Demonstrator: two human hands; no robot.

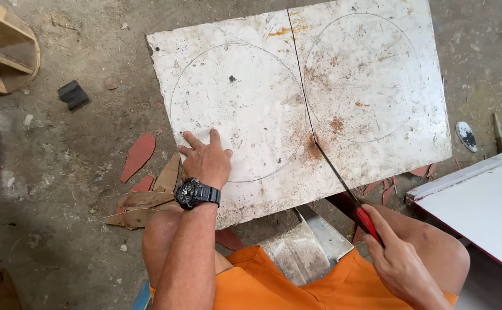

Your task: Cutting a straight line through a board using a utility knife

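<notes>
The saw (343, 186) blade is thin and dark, seen almost edge-on, so its teeth cannot be made out; its red handle is mostly covered by the right hand (397, 261), which is clenched around it. The blade sits in a straight cut running down the board (297, 103), between two pencilled circles. The board is a white, stained, scuffed panel with rusty dust along the cut, its near edge resting over the knees. The left hand (205, 161) lies flat on it, fingers spread, holding nothing, a black watch (196, 193) at the wrist. Reddish offcuts (139, 155) lie on the dusty concrete floor (61, 201). At right, another white panel (481, 209) is cut off by the frame.
</notes>
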